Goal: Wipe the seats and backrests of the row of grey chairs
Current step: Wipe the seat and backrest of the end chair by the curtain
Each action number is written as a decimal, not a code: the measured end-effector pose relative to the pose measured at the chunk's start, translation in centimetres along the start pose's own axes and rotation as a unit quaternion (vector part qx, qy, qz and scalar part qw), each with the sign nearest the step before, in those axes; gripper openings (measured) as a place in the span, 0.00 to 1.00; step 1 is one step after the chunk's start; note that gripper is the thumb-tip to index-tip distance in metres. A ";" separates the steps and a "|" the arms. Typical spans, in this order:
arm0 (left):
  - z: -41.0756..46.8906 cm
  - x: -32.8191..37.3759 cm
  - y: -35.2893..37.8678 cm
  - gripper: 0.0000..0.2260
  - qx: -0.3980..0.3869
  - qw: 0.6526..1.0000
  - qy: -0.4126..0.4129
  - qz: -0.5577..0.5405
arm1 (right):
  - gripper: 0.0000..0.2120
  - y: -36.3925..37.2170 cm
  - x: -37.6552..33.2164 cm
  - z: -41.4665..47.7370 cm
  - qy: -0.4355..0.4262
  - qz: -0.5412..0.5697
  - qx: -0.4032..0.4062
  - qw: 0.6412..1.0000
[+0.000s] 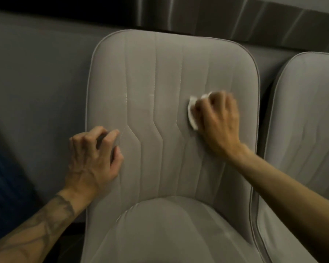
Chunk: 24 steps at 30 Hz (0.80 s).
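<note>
Seat [169, 224] nearest, nothing on it. Left hand [95, 158] braces at the left edge of the backrest [160, 82], fingers curled, can't tell on what. Right hand [215, 122] fingers grip white cloth [191, 114], pressed to the backrest's right side. Step: backrest wipe. Next: probably sweep left across the stitching [158, 118], firm pressure.

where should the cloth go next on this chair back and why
Probably sweep the white cloth leftward across the backrest. The right hand holds it against the backrest's right side at mid height, so the stitched middle panels lie open beside it, and the left hand rests at the left edge as a natural stopping point.
</note>
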State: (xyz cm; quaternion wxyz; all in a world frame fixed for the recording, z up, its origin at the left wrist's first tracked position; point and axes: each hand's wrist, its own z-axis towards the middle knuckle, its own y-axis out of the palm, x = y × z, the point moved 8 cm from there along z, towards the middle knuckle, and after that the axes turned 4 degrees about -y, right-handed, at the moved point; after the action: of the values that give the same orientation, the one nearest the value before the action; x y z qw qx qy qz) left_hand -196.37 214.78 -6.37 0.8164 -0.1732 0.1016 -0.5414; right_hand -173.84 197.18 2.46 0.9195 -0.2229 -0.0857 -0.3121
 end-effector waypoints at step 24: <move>0.0 0.2 -0.2 0.17 -0.005 1.000 -0.002 0.005 | 0.13 1.8 -2.9 -8.4 -0.001 -0.005 -0.059 0.998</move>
State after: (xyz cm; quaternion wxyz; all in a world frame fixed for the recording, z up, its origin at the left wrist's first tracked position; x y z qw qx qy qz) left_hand -196.48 214.51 -6.25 0.8184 -0.1783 0.1034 -0.5364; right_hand -174.92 196.13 -6.46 0.9034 -0.2762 -0.0687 -0.3208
